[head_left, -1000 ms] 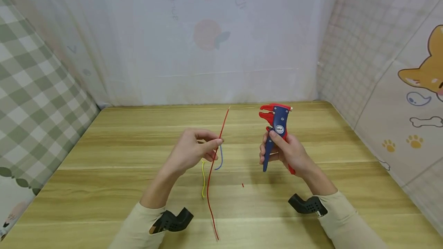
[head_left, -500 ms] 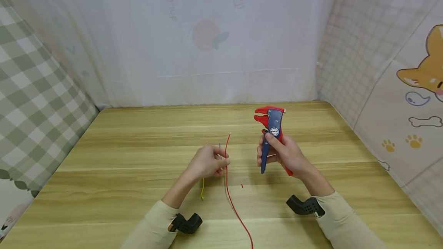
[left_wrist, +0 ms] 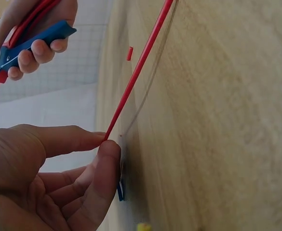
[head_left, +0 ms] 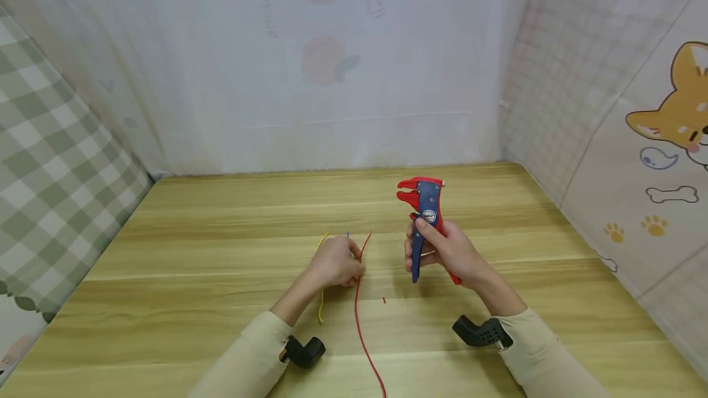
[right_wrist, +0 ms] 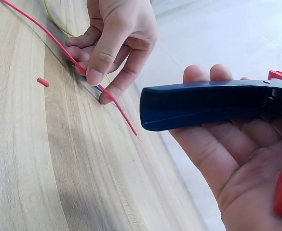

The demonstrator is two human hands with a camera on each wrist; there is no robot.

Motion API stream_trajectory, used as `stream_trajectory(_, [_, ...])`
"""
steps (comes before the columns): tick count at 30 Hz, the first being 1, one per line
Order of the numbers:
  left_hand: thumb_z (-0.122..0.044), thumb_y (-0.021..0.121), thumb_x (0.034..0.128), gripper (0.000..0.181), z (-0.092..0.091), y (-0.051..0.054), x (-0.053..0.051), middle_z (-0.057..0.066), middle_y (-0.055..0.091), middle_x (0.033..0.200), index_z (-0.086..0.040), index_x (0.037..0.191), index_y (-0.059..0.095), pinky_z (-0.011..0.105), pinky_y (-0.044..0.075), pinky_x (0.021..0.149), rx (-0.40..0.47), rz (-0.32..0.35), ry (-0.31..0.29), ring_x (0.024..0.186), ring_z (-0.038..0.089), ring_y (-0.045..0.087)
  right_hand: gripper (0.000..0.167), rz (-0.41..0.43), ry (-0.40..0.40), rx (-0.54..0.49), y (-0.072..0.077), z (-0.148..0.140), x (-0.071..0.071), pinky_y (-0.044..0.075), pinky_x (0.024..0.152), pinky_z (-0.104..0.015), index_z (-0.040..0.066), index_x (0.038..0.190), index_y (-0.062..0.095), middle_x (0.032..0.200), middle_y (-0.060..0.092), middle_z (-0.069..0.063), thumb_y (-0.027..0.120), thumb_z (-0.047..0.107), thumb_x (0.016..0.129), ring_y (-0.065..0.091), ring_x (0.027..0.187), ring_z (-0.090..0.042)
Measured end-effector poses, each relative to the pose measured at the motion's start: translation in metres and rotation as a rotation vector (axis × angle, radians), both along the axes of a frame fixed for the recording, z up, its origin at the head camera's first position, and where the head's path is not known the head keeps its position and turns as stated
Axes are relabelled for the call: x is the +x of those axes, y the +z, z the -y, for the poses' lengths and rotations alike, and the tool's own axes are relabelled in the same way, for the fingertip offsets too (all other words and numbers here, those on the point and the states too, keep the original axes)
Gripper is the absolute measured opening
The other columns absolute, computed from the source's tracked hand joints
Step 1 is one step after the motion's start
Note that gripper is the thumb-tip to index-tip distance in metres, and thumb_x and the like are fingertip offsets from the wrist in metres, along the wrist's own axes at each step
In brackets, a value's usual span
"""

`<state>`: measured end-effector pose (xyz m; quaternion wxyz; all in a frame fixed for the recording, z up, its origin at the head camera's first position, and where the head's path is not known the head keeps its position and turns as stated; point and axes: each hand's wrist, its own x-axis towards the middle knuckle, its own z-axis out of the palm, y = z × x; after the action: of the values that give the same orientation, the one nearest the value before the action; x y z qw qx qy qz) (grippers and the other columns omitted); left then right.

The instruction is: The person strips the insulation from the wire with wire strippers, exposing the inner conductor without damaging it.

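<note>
My left hand (head_left: 335,261) pinches a long red wire (head_left: 361,330) between thumb and finger, low over the table. A thin bare tip shows at the wire's far end in the right wrist view. Under and beside that hand lie a yellow wire (head_left: 321,307) and a blue wire (head_left: 348,234), both partly hidden by it. In my right hand (head_left: 456,252) is a blue and red wire stripper (head_left: 427,204), held upright by its handles above the table. Its red jaws stand apart, pointing left, with nothing between them.
A short red piece of insulation (head_left: 384,300) lies on the wooden table (head_left: 221,232) between the hands. A white printed sheet (head_left: 232,66) rises behind the table, with patterned cloth at both sides.
My left hand has come down and to the right with the red wire, closer to the table. The right hand with the wire stripper has drifted slightly left and lower in view.
</note>
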<state>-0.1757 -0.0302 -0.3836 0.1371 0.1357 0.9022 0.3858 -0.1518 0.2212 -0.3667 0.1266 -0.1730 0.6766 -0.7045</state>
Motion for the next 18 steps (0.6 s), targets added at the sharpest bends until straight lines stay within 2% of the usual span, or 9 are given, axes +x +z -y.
stream_trajectory(8, [0.005, 0.069, 0.0826, 0.016, -0.0032, 0.0026, 0.0011, 0.003, 0.066, 0.051, 0.002, 0.098, 0.069, 0.023, 0.054, 0.044, -0.012, -0.024, 0.009, 0.041, 0.007, 0.061, 0.037, -0.002, -0.012, 0.034, 0.0022, 0.0033, -0.0002, 0.067, 0.077, -0.042, -0.007, 0.115, 0.052, 0.086, 0.072, -0.003, 0.044, 0.029, 0.115, 0.078, 0.075, -0.02])
stream_trajectory(10, [0.005, 0.069, 0.0831, 0.017, -0.0046, 0.0029, 0.0011, 0.002, 0.065, 0.051, 0.001, 0.099, 0.067, 0.022, 0.053, 0.044, -0.018, -0.016, 0.017, 0.04, 0.006, 0.06, 0.037, 0.002, -0.014, 0.039, 0.0022, 0.0037, 0.0003, 0.067, 0.077, -0.042, -0.006, 0.114, 0.052, 0.086, 0.072, -0.002, 0.044, 0.03, 0.115, 0.078, 0.075, -0.02])
stream_trajectory(14, [0.005, 0.07, 0.0841, 0.019, -0.0066, 0.0026, 0.0016, 0.001, 0.065, 0.052, -0.001, 0.1, 0.06, 0.022, 0.051, 0.043, -0.036, -0.003, 0.022, 0.041, 0.007, 0.06, 0.03, 0.011, -0.015, 0.043, 0.0015, 0.0043, 0.0017, 0.067, 0.077, -0.042, 0.003, 0.111, 0.056, 0.086, 0.072, -0.003, 0.044, 0.03, 0.115, 0.078, 0.075, -0.021])
stream_trajectory(18, [0.005, 0.07, 0.0852, 0.02, -0.0074, 0.0021, 0.0023, 0.002, 0.066, 0.055, 0.0, 0.1, 0.058, 0.023, 0.051, 0.043, -0.044, 0.007, 0.024, 0.042, 0.008, 0.061, 0.029, 0.019, -0.016, 0.047, -0.0005, 0.0056, 0.0025, 0.067, 0.077, -0.042, 0.005, 0.111, 0.057, 0.086, 0.072, -0.003, 0.045, 0.031, 0.115, 0.078, 0.076, -0.021])
